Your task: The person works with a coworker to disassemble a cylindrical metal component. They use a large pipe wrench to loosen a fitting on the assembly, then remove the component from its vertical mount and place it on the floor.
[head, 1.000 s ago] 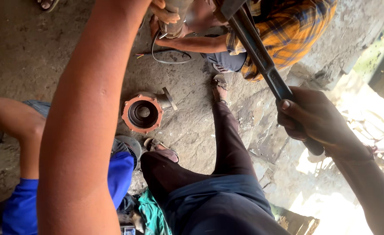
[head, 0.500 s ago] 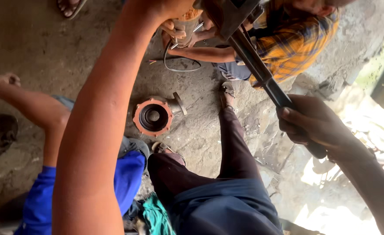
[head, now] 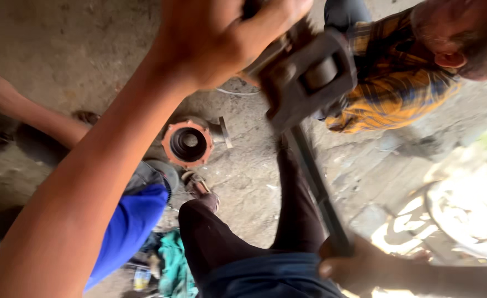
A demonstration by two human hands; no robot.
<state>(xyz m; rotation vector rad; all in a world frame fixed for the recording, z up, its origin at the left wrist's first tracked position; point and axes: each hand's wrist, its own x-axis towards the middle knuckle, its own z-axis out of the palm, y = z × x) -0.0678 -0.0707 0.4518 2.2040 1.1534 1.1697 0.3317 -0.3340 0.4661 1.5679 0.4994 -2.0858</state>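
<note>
At the lower right of the frame the right hand is wrapped around the dark handle of a heavy pipe wrench. At top centre the left hand clasps its grey, worn head. Beyond, a rust-orange flanged pipe fitting lies on the concrete floor.

- The heavy wrench is dull, dark grey metal, worn and matt.
- The round pipe fitting looks like metal with a rusty orange, rough rim.
- The floor is rough, dusty concrete.
- The checked shirt is woven cloth.
</note>
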